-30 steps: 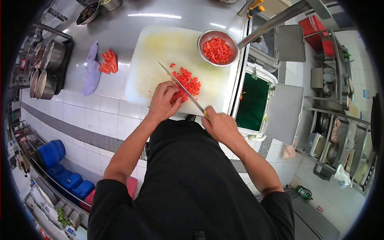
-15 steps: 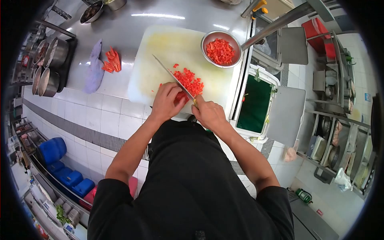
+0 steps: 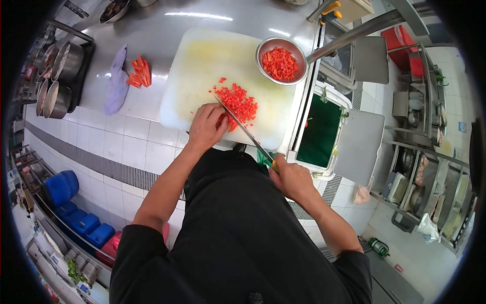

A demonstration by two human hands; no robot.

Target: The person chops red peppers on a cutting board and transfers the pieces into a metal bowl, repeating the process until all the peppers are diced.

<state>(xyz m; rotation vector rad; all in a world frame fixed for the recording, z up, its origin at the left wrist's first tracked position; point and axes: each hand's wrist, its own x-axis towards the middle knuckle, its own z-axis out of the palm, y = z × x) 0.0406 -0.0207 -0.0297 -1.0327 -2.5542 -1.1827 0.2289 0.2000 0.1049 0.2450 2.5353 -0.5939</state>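
A kitchen knife (image 3: 246, 133) is gripped by its handle in my right hand (image 3: 293, 178), which is off the near edge of the white cutting board (image 3: 195, 61). Its blade slants up and left, with the tip by the fingers of my left hand (image 3: 207, 124). Those fingers are curled down on the board, pressing on red pepper that is mostly hidden beneath them. Diced red pepper (image 3: 238, 103) lies in a loose heap just beyond the blade. A metal bowl (image 3: 259, 50) of diced red pepper stands on the board's far right corner.
Left of the board, red pepper strips (image 3: 140, 71) and a purple cloth (image 3: 117, 83) lie on the steel counter (image 3: 157, 38). Metal pots (image 3: 68, 62) stand at far left. To the right is an open bin with a green interior (image 3: 319, 131), under a slanting metal pole (image 3: 359, 36).
My right hand has drawn the knife back toward me and to the right, so the blade now reaches past the board's near edge. The left hand stays almost in place.
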